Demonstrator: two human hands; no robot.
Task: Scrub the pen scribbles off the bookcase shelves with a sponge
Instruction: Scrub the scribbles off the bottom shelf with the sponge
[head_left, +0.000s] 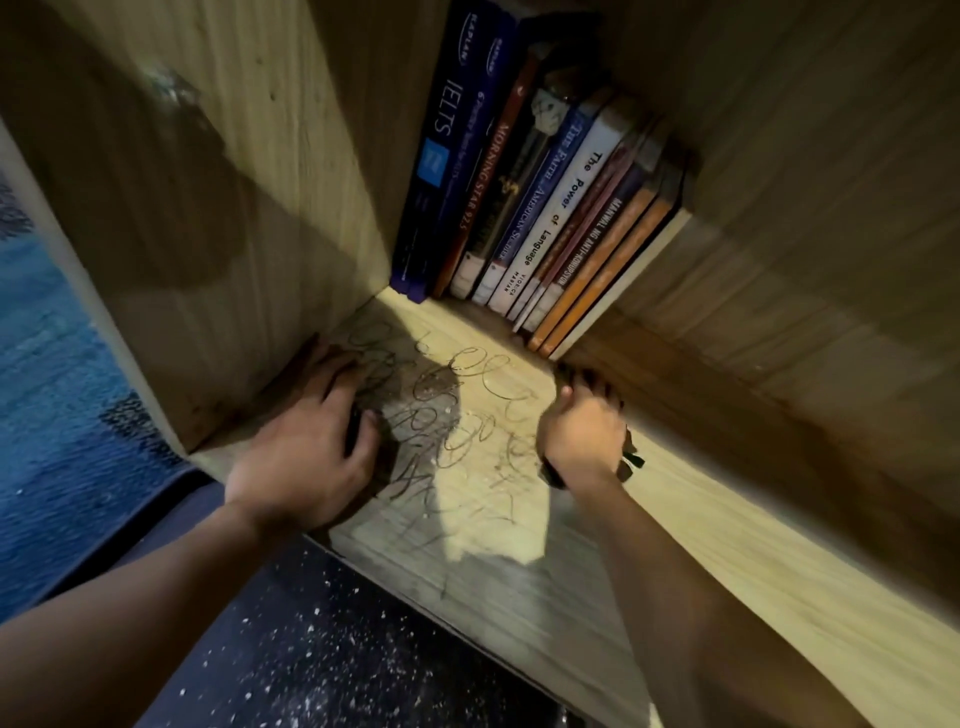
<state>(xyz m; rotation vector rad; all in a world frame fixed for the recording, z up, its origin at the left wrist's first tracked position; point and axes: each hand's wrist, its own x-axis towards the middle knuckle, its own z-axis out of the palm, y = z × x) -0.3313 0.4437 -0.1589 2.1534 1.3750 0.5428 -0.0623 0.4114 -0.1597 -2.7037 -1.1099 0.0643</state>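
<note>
Your left hand (306, 441) lies flat on the shelf (701, 519), fingers spread and straight, holding nothing. Your right hand (582, 431) is curled tight round something dark — most likely the sponge (628, 460), though only small bits stick out, so I cannot be sure. It sits at the right edge of the scribbles (441, 415), close to the books (519, 208).

What could go wrong:
- The scribbles run right under your left hand. If you scrub there while it stays put, you could smear wet ink onto your skin, and that patch stays dirty.
- The books stand just behind the marks. A long push forward could bump them or get their bottom edges wet — paper does not like water.
- White crumbs lie on the shelf and on the dark floor (322, 665). Hard rubbing may break off more sponge bits and leave a mess.
- The shelf is dim, with your own shadow across it. You could miss thin lines near the left wall (208, 208).
- Nearly all the marks look dark, so the job seems barely started. Rushing may spread ink, not lift it.

Words you can read on the spines: "KAPLAN" and "IELTS" on the blue ones, "MORNING STAR", "THE FAITH" with "AMERICAN", "The Power of Language", and a brown one starting "MANWAL". The small print is too blurry.
</note>
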